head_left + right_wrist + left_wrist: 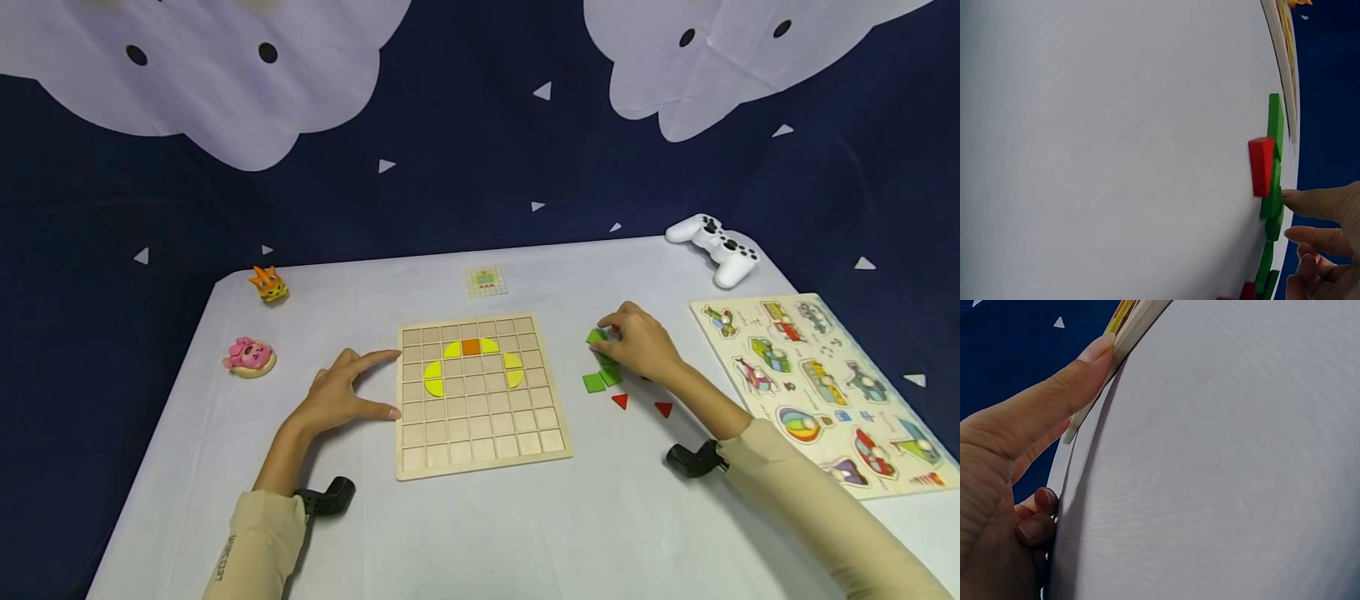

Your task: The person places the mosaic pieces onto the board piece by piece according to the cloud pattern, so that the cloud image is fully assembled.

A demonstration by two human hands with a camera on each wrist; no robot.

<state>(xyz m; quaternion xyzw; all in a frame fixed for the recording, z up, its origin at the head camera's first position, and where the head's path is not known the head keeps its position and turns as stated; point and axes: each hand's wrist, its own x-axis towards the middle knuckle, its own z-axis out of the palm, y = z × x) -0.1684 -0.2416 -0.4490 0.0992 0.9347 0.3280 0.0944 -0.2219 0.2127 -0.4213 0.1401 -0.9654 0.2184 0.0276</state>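
My left hand (339, 395) is at the left side of a wooden grid board (480, 446), thumb and forefinger spread and their tips against its edge. Yellow quarter-circle tiles (433, 379) and one orange square tile (470, 347) lie in the board's upper cells. Right of the board, my right hand (639, 343) pinches a green square tile (596, 336) between thumb and forefinger. Below that hand are more green square tiles (594, 382), partly hidden by it, and red triangle tiles (619, 402). In the right wrist view, the thumb (1300, 199) is right against the green pieces.
A small pattern card (486, 281) lies behind the board. On the right are a white game controller (716, 248) and a picture puzzle board (813, 383). An orange-and-yellow toy figure (268, 284) and a pink toy figure (250, 357) sit at the left.
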